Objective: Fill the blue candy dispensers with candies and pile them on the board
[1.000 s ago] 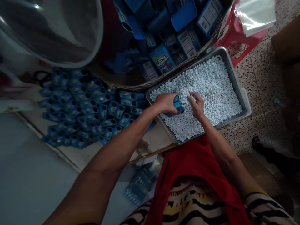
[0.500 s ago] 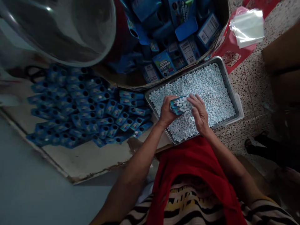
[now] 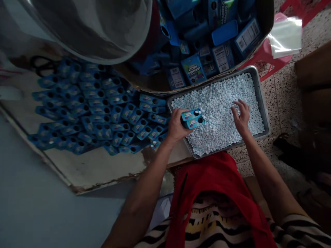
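Observation:
My left hand (image 3: 178, 125) is closed round two small blue candy boxes (image 3: 191, 117) held side by side. Each box has a round hole in its top, and white candies show at one hole. Below the boxes lies a grey metal tray (image 3: 266, 119) filled with small white and pale blue candies (image 3: 219, 110). Over the right half of that tray is my right hand (image 3: 241, 115), its fingers apart and nothing in them.
Many similar blue boxes (image 3: 95, 110) stand packed on the table (image 3: 103, 168) at left, with black scissors (image 3: 42, 65) behind. A cardboard box (image 3: 165, 91) of blue packs and a large clear container (image 3: 103, 31) stand at the back. A pink stool (image 3: 280, 62) holds clear bags (image 3: 286, 36).
My right hand has moved right, away from the boxes, and its fingers have spread. The candies heaped over the box tops are mostly gone, so the holes now show. The whole view has shifted slightly.

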Demonstrator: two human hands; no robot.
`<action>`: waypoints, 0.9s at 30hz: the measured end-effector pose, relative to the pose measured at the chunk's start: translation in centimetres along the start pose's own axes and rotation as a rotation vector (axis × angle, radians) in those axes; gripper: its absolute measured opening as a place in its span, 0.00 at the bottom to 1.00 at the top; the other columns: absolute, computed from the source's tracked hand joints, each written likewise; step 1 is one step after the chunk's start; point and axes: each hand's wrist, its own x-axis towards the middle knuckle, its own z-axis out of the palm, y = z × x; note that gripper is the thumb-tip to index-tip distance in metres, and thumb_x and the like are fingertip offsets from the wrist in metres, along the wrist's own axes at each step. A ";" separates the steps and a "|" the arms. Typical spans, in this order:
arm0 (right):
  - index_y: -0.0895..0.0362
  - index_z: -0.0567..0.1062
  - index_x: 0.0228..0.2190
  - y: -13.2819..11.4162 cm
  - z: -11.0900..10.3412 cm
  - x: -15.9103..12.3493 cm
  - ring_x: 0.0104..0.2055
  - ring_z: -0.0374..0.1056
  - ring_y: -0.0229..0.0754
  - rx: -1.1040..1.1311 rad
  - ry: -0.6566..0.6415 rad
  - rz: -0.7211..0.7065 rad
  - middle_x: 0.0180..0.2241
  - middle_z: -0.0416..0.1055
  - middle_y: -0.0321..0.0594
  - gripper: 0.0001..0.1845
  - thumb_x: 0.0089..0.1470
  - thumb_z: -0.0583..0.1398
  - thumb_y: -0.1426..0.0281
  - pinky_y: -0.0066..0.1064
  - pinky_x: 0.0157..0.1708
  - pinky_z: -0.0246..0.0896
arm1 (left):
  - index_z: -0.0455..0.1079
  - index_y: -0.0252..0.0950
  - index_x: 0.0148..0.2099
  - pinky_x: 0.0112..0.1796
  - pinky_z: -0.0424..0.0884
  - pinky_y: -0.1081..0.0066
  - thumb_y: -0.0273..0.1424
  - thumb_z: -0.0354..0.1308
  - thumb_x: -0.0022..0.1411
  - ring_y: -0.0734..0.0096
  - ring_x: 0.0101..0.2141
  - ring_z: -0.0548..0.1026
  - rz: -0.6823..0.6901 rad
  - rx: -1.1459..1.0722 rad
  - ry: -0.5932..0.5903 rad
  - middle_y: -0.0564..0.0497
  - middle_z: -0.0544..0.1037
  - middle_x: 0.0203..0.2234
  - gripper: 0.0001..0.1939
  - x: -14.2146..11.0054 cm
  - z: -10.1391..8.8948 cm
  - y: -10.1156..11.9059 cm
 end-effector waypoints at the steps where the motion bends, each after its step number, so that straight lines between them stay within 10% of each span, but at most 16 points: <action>1: 0.49 0.79 0.55 0.8 0.7 1.5 0.68 0.66 0.58 -0.019 -0.020 -0.029 0.63 0.74 0.49 0.29 0.69 0.55 0.43 0.64 0.71 0.56 | 0.68 0.40 0.55 0.58 0.75 0.53 0.29 0.75 0.44 0.46 0.55 0.76 -0.030 0.074 -0.021 0.44 0.75 0.50 0.35 0.1 -0.8 -0.4; 7: 0.48 0.72 0.65 1.4 6.0 6.2 0.76 0.52 0.62 -0.090 -0.137 -0.137 0.71 0.64 0.46 0.35 0.68 0.53 0.42 0.67 0.76 0.44 | 0.71 0.39 0.55 0.57 0.74 0.46 0.26 0.77 0.38 0.35 0.56 0.76 -0.166 0.346 -0.232 0.40 0.77 0.55 0.39 4.2 -1.0 -1.4; 16: 0.51 0.84 0.41 -4.4 10.9 2.9 0.50 0.74 0.51 0.261 -0.183 0.032 0.43 0.82 0.45 0.31 0.70 0.51 0.43 0.49 0.59 0.69 | 0.70 0.33 0.55 0.59 0.72 0.48 0.22 0.77 0.36 0.39 0.57 0.74 -0.079 0.353 -0.374 0.36 0.76 0.57 0.40 9.3 3.6 2.1; 22: 0.50 0.85 0.45 -9.6 7.0 0.0 0.58 0.77 0.49 0.579 -0.146 0.057 0.50 0.84 0.43 0.27 0.70 0.56 0.45 0.47 0.65 0.68 | 0.69 0.38 0.56 0.57 0.75 0.52 0.28 0.79 0.39 0.46 0.54 0.76 0.007 0.150 -0.202 0.44 0.76 0.52 0.41 6.0 2.3 2.7; 27: 0.46 0.79 0.61 -12.7 1.3 -2.4 0.80 0.54 0.48 0.456 -0.258 -0.064 0.71 0.70 0.40 0.28 0.74 0.51 0.48 0.53 0.79 0.46 | 0.64 0.41 0.59 0.58 0.75 0.54 0.34 0.81 0.45 0.51 0.56 0.77 -0.008 -0.159 0.020 0.45 0.76 0.54 0.43 2.4 3.3 2.6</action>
